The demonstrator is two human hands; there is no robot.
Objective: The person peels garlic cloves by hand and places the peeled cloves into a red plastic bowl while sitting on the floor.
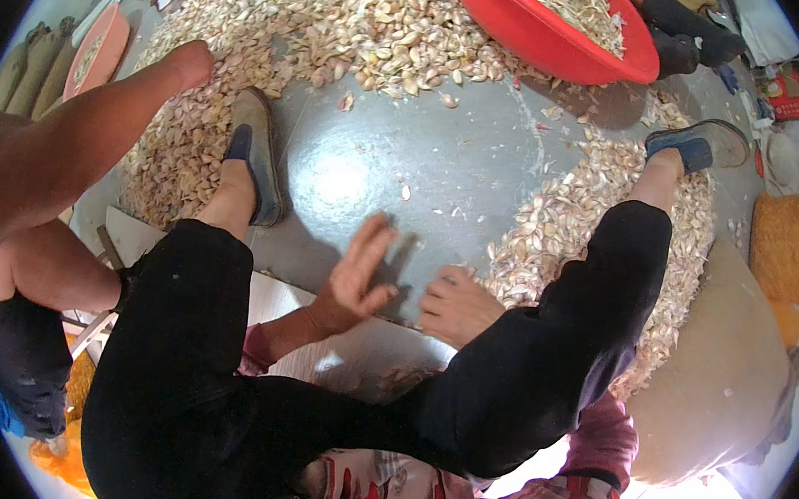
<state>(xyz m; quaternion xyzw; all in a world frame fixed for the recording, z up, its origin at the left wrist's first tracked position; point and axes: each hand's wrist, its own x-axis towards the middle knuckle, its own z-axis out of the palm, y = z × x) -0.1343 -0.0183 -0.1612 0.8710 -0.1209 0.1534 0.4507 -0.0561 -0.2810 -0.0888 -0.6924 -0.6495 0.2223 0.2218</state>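
Observation:
Between my spread legs, my left hand (358, 272) is raised over the grey floor (349, 169), its fingers stretched out, slightly blurred, with nothing in them. Close to its right, my right hand (457, 308) is low at the edge of a pile of garlic cloves (553, 234), beside my right knee. Its fingers are curled down, and what they hold, if anything, is hidden. A single clove (405, 193) lies on the floor beyond my hands. A pale board (281, 304) lies beneath my left forearm.
A large heap of garlic cloves (381, 29) spreads across the far side and along my left shoe (257, 156). A red basin (551, 35) with peelings stands far right. Another person's arm (95, 142) reaches in at left. A full tan sack (712, 372) stands at right.

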